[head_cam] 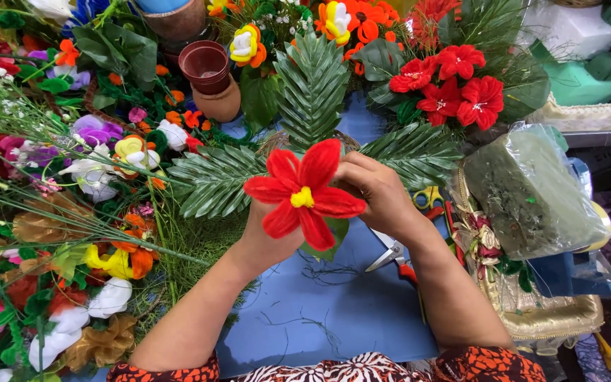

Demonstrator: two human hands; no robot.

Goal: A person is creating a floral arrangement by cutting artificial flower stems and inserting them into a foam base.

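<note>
Both my hands — left hand (263, 240) and right hand (376, 191) — pinch one red fabric flower (302, 194) above the blue table (319, 311), scissors (397, 251) just beside.

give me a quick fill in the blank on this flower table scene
1. Both hands hold a red flower with a ____ centre.
2. The table top is ____.
3. Behind the flower, green ____ leaves fan out.
4. The scissors by the right hand have ____ handles.

Missing words: yellow; blue; palm; yellow
</note>
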